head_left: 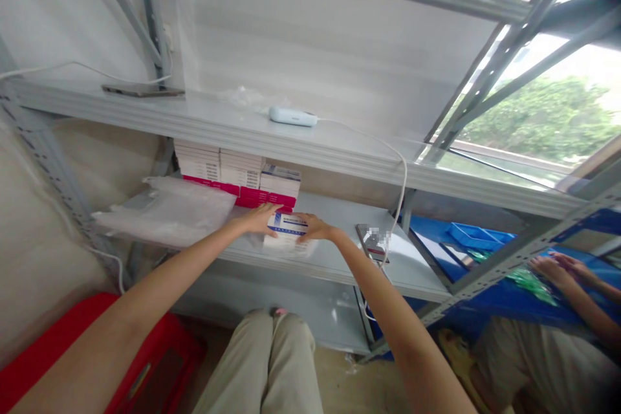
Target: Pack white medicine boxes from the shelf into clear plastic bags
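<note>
Grey metal shelving against a pale wall, beside a bright window.

The steel rack (339, 155) has flat grey shelves on perforated uprights with diagonal braces; the upper shelf (218, 118) runs across the view and the lower shelf (339, 252) sits below it. The wall (310, 45) behind is plain and whitish, lit evenly by daylight. At the right a window (548, 116) shows green foliage outside, glaring bright near the top. A blue surface (485, 297) lies beyond the rack's right end. Low at the left stands a red plastic stool (58, 343), and the floor (339, 381) beneath is beige.
</note>
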`<act>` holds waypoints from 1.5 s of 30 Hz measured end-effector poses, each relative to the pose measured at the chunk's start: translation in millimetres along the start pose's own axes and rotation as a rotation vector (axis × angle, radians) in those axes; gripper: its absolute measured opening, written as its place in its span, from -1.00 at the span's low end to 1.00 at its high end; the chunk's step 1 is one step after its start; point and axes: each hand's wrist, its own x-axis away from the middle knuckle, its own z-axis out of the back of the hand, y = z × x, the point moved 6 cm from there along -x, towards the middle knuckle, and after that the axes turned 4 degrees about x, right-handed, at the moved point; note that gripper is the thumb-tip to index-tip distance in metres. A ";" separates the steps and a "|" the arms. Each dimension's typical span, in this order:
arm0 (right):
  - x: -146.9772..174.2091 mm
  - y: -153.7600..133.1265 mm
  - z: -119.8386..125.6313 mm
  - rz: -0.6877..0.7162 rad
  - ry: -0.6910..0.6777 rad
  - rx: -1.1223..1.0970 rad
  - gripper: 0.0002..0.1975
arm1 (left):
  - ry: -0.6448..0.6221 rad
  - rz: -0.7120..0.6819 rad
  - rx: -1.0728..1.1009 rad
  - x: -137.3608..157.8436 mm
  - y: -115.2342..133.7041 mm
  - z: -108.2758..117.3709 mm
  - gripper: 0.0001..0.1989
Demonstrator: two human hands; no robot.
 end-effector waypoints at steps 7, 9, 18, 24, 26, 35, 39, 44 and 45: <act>31.7 37.2 -7.6 -0.275 0.021 -0.141 -0.28 | 0.219 0.109 0.111 19.2 -34.0 -7.6 -0.24; 37.8 41.0 -11.8 -0.290 0.007 -0.225 -0.67 | 0.321 0.146 0.231 26.1 -41.4 -11.7 -0.35; 45.8 53.3 -37.4 -0.370 -0.046 -0.634 -0.85 | 0.231 0.291 0.945 32.4 -53.9 -56.0 -0.44; 57.1 56.0 -49.1 -0.434 -0.112 -0.873 -0.78 | 0.163 0.281 0.944 30.8 -47.3 -49.7 -0.56; 61.1 56.0 -50.7 -0.468 -0.095 -0.928 -0.79 | 0.163 0.277 0.949 31.4 -45.3 -46.0 -0.60; 54.8 59.4 -66.8 -0.592 0.003 -1.097 -0.80 | 0.344 0.345 1.016 41.6 -33.3 -45.3 -0.62; 50.7 69.1 -68.9 -0.647 0.047 -1.127 -0.80 | 0.367 0.390 1.010 40.6 -35.7 -44.3 -0.61; 45.6 70.0 -62.2 -0.684 0.063 -1.147 -0.84 | 0.381 0.395 1.054 40.8 -31.6 -39.3 -0.63; 44.4 67.9 -60.0 -0.683 0.063 -1.154 -0.84 | 0.386 0.394 1.059 41.3 -30.0 -38.3 -0.64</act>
